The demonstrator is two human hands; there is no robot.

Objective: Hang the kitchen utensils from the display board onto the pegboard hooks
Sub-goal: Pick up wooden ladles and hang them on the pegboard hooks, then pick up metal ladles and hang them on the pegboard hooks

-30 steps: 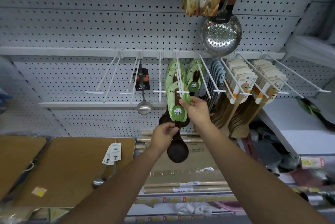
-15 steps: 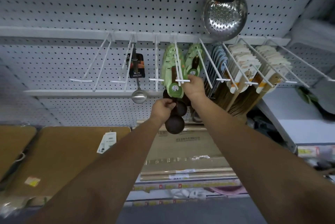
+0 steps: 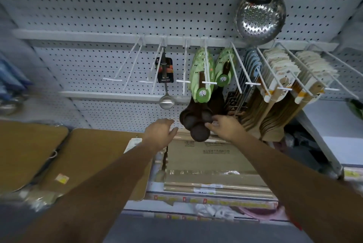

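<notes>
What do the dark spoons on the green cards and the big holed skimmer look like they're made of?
Dark spoons: probably dark-stained wood, matte brown with no glint, though plastic can't be ruled out. Skimmer: metal, likely stainless steel, with a bright, mirror-like shine around its punched holes.

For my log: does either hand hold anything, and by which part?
Nothing is held. The left hand and the right hand are open beside the hanging dark brown wooden spoons.
</notes>
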